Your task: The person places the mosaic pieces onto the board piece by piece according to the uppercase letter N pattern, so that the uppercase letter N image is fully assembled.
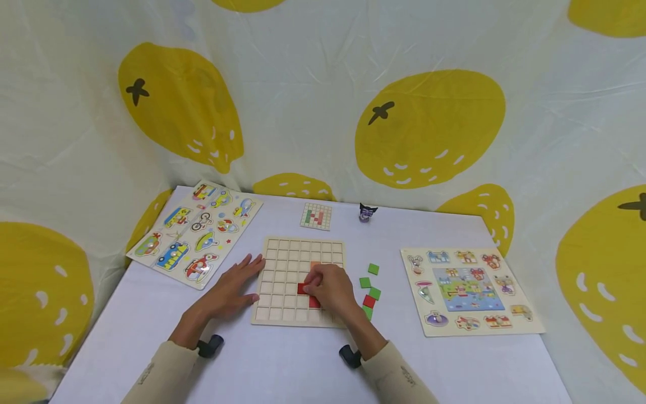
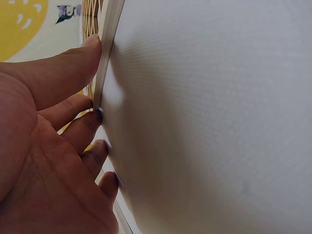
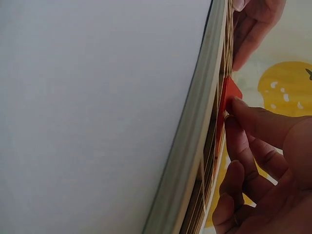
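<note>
A wooden grid board (image 1: 281, 289) lies on the white table. My right hand (image 1: 333, 289) pinches a red square tile (image 1: 301, 288) between thumb and finger, over the board's middle cells. In the right wrist view this tile (image 3: 233, 90) stands tilted at the grid. Another red tile (image 1: 314, 302) sits in a cell just below, partly covered by the hand, and an orange tile (image 1: 315, 264) shows above it. My left hand (image 1: 234, 287), fingers spread, touches the board's left edge; the left wrist view has the thumb (image 2: 90, 53) against the rim.
Several green tiles (image 1: 374, 293) and a red tile (image 1: 369, 301) lie right of the board. Behind it are a small pattern card (image 1: 316, 216) and a purple figurine (image 1: 367, 213). A vehicle puzzle (image 1: 222, 216) lies at left, another picture puzzle (image 1: 471, 294) at right.
</note>
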The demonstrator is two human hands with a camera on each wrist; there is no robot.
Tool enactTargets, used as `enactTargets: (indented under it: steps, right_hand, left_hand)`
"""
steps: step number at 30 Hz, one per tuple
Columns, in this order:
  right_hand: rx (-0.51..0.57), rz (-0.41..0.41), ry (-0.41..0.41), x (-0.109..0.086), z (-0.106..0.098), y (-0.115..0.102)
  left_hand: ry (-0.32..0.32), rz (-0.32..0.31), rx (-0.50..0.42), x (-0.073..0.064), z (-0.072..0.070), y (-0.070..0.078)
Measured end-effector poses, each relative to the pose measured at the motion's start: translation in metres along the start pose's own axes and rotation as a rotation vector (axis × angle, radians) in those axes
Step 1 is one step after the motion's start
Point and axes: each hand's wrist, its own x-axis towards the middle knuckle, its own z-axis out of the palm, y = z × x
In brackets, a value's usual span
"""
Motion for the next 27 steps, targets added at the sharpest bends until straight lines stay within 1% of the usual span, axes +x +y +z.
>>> enactTargets:
  steps: [4,8,11,14,18,22,27]
  right_hand:
    - [-0.043,-0.015,0.020,0.000,0.002,-0.001]
    - [-0.068,-0.026,0.022,0.001,0.003,-0.001]
    - [-0.067,-0.035,0.012,0.001,0.003,0.001]
    - [-0.044,-0.033,0.002,-0.001,0.000,0.003]
    - [-0.009,-0.024,0.011,-0.005,-0.008,0.008]
    - [0.014,-0.021,0.057,-0.012,-0.020,0.017]
    - [0.050,0.035,0.122,-0.024,-0.039,0.031]
  left_hand:
    - [0.003,0.000,0.002,0.000,0.000,0.001]
    - [0.002,-0.001,0.005,0.000,0.000,0.001]
    - [0.002,-0.002,0.007,0.000,0.000,0.001]
    - [0.002,-0.004,0.010,0.001,0.001,0.002]
    - [0.001,-0.003,0.017,0.001,0.000,0.002]
    - [0.002,-0.004,0.012,0.000,0.000,0.003]
    - [0.002,-0.003,0.010,0.000,0.000,0.004]
